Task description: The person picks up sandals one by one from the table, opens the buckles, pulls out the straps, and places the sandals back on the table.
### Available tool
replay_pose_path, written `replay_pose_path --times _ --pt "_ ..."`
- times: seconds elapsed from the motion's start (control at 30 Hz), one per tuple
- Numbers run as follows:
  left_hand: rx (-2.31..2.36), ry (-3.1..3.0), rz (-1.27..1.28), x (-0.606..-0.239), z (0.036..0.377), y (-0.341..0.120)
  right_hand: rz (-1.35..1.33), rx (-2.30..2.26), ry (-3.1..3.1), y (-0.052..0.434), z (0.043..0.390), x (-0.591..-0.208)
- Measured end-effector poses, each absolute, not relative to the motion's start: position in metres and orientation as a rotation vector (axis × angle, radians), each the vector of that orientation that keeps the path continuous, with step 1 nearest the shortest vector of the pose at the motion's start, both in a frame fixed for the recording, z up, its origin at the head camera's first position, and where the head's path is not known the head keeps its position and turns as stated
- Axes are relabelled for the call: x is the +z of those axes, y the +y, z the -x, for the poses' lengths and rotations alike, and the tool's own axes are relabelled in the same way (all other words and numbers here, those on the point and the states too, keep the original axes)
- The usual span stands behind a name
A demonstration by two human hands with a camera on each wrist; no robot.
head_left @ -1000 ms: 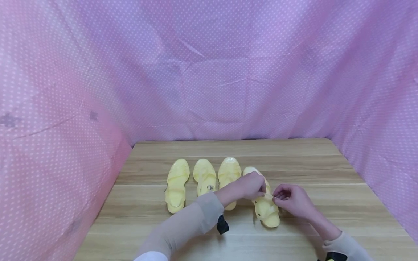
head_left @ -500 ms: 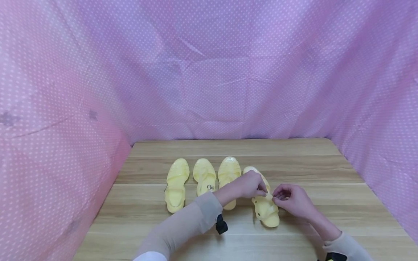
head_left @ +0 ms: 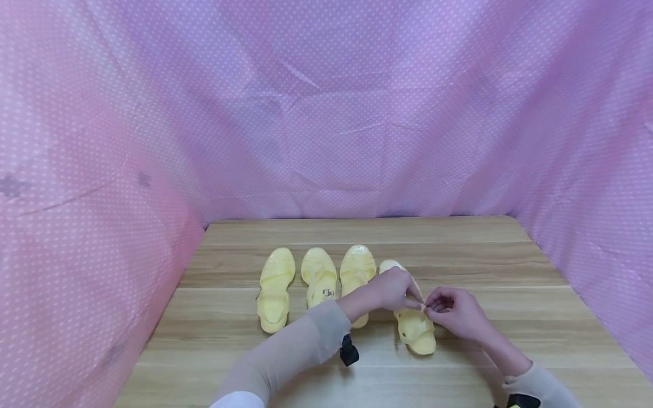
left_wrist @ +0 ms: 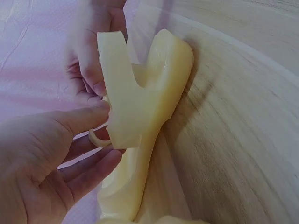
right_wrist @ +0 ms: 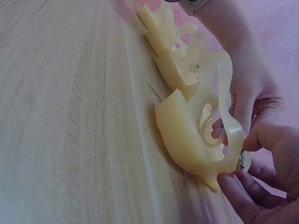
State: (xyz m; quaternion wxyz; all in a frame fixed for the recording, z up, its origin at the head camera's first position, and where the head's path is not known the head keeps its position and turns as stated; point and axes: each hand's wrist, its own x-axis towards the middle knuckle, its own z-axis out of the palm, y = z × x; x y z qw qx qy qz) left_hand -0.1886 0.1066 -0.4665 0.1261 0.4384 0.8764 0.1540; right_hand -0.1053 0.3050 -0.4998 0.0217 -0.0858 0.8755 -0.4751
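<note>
The rightmost pale yellow jelly sandal (head_left: 422,342) lies tilted on the table, heel toward me. My left hand (head_left: 393,289) reaches over its middle and pinches the ankle strap (left_wrist: 119,84) between thumb and fingers. From the right side, my right hand (head_left: 456,311) pinches the sandal's small metal buckle (right_wrist: 241,161) with thumb and fingertips. Both hands' fingertips meet right at the strap in the head view. A thin loop of strap (left_wrist: 97,139) curls by my left fingers. The left hand hides part of the sandal's upper.
Three more yellow sandals stand in a row to the left: a far left sandal (head_left: 275,289), a second sandal (head_left: 318,272) and a third sandal (head_left: 358,263) partly behind my left arm. Pink dotted cloth (head_left: 326,113) hangs around the wooden table (head_left: 510,255).
My left thumb and fingers have shifted slightly right along the strap, closer to the right fingertips. The right hand and the sandals stay almost in place.
</note>
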Motion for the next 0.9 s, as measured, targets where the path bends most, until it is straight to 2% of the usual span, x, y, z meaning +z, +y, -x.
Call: replay_pose_path --times 0.9 --pt "0.596 2.414 -1.284 -0.4720 0.1984 0.1005 0.290 -1.491 2.717 0.3040 0.1043 -0.5021"
